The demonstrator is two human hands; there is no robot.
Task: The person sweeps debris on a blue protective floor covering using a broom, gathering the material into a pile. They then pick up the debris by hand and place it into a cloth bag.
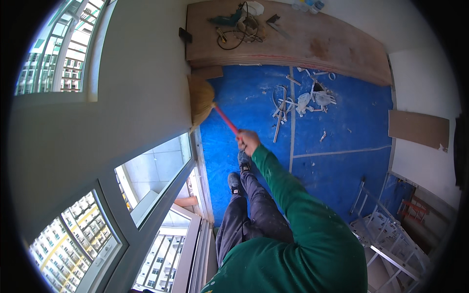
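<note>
My right hand [248, 142] is closed round the red handle of a broom [201, 100], its arm in a green sleeve stretched out ahead. The broom's wide yellowish bristles press into the corner where the left wall meets the floor, beside the stack of boards. Blue sheeting [234, 102] covers the floor under the broom and my feet. Out to the right of the broom lies a pile of debris [308, 100]: white strips, crumpled clear plastic and scraps. My left hand is not in view.
A stack of brown boards [303, 39] along the far wall bears a green power tool [227, 19] with a coiled black cable. A glass door [161, 171] stands at my left. At the lower right are a metal ladder [391, 259] and a red rack [413, 211]. Cardboard [419, 129] leans at the right wall.
</note>
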